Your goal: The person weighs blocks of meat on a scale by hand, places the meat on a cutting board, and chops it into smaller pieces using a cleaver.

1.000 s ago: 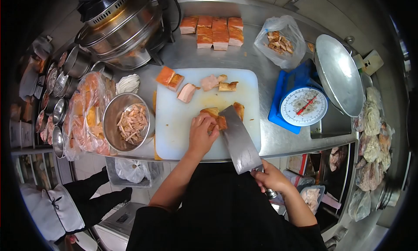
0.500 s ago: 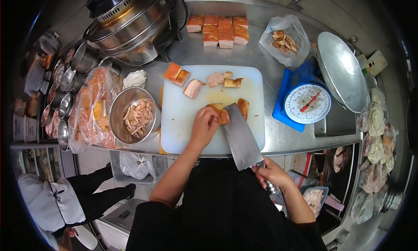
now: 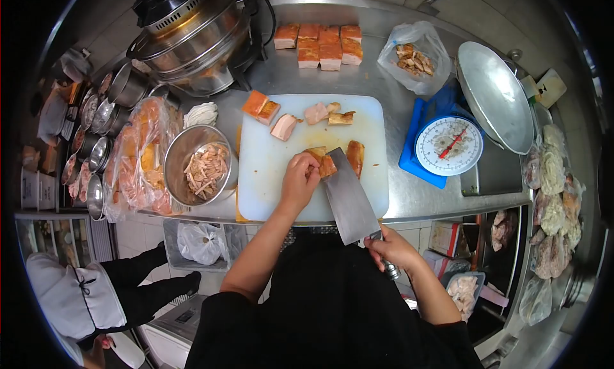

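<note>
My right hand point(image 3: 391, 249) grips the handle of a cleaver point(image 3: 350, 206), its broad blade slanting across the front of a white cutting board point(image 3: 275, 193). The blade's tip end lies against a piece of roast pork point(image 3: 327, 167) with browned skin. My left hand point(image 3: 299, 181) is closed, fingers curled and pressed on that pork, covering part of it. Just right of the blade lies another browned strip of pork point(image 3: 355, 159). Farther back on the board are a pale pork chunk point(image 3: 283, 127), several smaller cut bits point(image 3: 315, 113) and skin-topped blocks point(image 3: 260, 107).
Left of the board stands a steel pot point(image 3: 171, 171) of sliced meat beside bagged meat point(image 3: 137, 158). A blue scale point(image 3: 449, 145) with a metal pan point(image 3: 495, 97) is at right. Behind are pork blocks point(image 3: 320, 46), a plastic bag point(image 3: 416, 55) and a cooker point(image 3: 192, 43). Another person point(image 3: 73, 295) stands lower left.
The cleaver and my right hand have shifted slightly left, and the strip right of the blade shows more fully. My left hand stays on the pork. The view has moved a little.
</note>
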{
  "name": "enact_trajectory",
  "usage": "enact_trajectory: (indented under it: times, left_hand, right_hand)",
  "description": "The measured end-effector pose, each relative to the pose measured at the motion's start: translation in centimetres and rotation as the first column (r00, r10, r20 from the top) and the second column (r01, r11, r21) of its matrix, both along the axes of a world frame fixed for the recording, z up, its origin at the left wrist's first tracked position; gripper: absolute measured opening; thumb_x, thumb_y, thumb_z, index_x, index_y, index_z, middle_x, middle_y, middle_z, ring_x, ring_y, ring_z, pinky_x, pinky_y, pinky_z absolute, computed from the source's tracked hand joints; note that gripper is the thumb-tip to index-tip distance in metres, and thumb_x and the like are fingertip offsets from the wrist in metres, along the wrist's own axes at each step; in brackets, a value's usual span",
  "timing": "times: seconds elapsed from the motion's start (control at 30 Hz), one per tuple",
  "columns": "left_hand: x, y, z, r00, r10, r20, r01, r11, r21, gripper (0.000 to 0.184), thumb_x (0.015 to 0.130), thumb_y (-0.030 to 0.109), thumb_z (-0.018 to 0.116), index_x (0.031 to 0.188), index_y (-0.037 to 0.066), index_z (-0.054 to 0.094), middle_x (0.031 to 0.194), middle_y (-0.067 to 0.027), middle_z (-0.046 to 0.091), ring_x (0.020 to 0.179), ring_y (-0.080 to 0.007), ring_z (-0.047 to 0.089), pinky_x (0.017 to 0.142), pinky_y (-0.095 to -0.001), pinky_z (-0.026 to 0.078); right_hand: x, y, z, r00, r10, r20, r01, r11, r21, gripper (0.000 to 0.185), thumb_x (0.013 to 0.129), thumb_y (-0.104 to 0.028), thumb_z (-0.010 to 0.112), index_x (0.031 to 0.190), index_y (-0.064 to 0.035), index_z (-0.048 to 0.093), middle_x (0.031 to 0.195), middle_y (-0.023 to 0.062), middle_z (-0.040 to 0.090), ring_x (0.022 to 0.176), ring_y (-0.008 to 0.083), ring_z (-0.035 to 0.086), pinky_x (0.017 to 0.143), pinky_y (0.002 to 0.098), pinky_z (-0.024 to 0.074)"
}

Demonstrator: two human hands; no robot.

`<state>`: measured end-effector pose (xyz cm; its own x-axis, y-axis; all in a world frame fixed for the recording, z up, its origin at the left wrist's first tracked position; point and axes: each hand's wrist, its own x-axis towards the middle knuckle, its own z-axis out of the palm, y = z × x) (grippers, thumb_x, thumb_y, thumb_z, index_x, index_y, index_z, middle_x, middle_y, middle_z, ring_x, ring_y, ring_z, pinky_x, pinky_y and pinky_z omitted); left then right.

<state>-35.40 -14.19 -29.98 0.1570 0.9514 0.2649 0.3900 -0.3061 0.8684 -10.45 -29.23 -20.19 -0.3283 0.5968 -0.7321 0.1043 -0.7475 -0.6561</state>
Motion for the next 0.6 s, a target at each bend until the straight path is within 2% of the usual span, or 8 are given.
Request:
enact_trajectory:
  times: [0.1,0.17,0.3,0.37,0.4,0.47,0.53,0.6]
  left_hand:
    - [0.0,-0.3,-0.3,1.000,0.010,0.018,-0.010,1.000,0.003,0.014,0.086,-0.003,0.066,0.099,0.002,0.062,0.108,-0.0115,0.061,0.093,-0.0262,0.061,0.077,-0.0342,0.053]
    - [-0.7,0.1,-0.5,0.997,-0.042,0.071,0.047,0.996,-0.070,0.016,0.087,-0.003,0.067,0.101,0.002,0.063,0.110,-0.0109,0.061,0.094,-0.0249,0.061,0.077,-0.0333,0.053]
    - [-2.8,0.8,-0.2,0.991,-0.070,0.114,0.083,0.991,-0.108,0.016,0.088,-0.002,0.068,0.103,0.002,0.065,0.111,-0.0117,0.063,0.098,-0.0268,0.062,0.081,-0.0344,0.053]
    - [-3.2,1.0,-1.3,0.996,-0.081,-0.035,0.084,0.991,0.100,0.016,0.088,-0.001,0.069,0.104,0.002,0.066,0.111,-0.0129,0.064,0.102,-0.0304,0.063,0.086,-0.0373,0.053]
    - [-3.2,0.9,-1.3,0.996,-0.078,-0.037,0.081,0.992,0.095,0.016,0.088,-0.001,0.069,0.104,0.002,0.066,0.111,-0.0129,0.064,0.102,-0.0304,0.063,0.086,-0.0373,0.053]
    - [-2.9,1.0,-0.9,0.990,-0.067,-0.122,0.090,0.977,0.194,0.015,0.088,0.000,0.070,0.102,0.002,0.066,0.110,-0.0140,0.065,0.105,-0.0336,0.062,0.092,-0.0407,0.052]
    - [-2.8,0.9,-0.8,0.989,-0.061,-0.136,0.087,0.978,0.192,0.015,0.088,0.000,0.069,0.102,0.002,0.066,0.110,-0.0142,0.065,0.105,-0.0341,0.062,0.093,-0.0413,0.051]
    - [-2.6,0.8,-0.8,0.987,-0.055,-0.149,0.083,0.979,0.187,0.015,0.088,0.000,0.069,0.102,0.002,0.065,0.110,-0.0145,0.065,0.106,-0.0346,0.062,0.093,-0.0420,0.051]
  right_hand:
    - [-0.5,0.5,-0.2,0.999,0.018,0.034,-0.019,0.999,0.029,0.023,0.100,-0.016,0.060,0.118,-0.0055,0.049,0.060,0.0037,0.052,0.043,0.0160,0.053,0.043,0.0306,0.0439]
    - [-0.8,0.8,-0.2,0.999,0.019,0.036,-0.021,0.999,0.041,0.024,0.100,-0.016,0.060,0.119,-0.0057,0.048,0.059,0.0036,0.052,0.043,0.0161,0.053,0.043,0.0306,0.0440]
    - [-0.5,0.9,-0.3,1.000,0.006,0.012,-0.006,0.999,0.034,0.027,0.100,-0.017,0.060,0.120,-0.0056,0.047,0.059,0.0039,0.052,0.043,0.0162,0.053,0.043,0.0307,0.0442]
    - [-0.4,0.9,0.1,0.999,0.013,0.045,-0.015,0.999,0.030,0.027,0.100,-0.017,0.061,0.120,-0.0054,0.047,0.059,0.0039,0.052,0.042,0.0163,0.053,0.042,0.0307,0.0441]
    - [-0.5,0.9,0.4,0.997,0.026,0.079,-0.029,0.999,0.029,0.027,0.100,-0.017,0.061,0.120,-0.0052,0.047,0.059,0.0040,0.052,0.042,0.0163,0.053,0.042,0.0307,0.0440]
    - [-0.3,0.8,0.9,0.997,0.038,0.067,-0.040,0.999,0.022,0.028,0.100,-0.017,0.060,0.120,-0.0051,0.047,0.059,0.0041,0.052,0.042,0.0164,0.053,0.041,0.0309,0.0440]
    - [-0.2,0.8,1.0,0.997,0.042,0.060,-0.043,0.999,0.020,0.028,0.100,-0.017,0.060,0.121,-0.0051,0.046,0.059,0.0042,0.052,0.042,0.0164,0.053,0.041,0.0311,0.0440]
    - [-0.2,0.8,0.7,0.998,0.045,0.043,-0.045,0.999,0.016,0.018,0.099,-0.015,0.059,0.111,-0.0063,0.050,0.059,0.0039,0.052,0.042,0.0165,0.053,0.041,0.0324,0.0439]
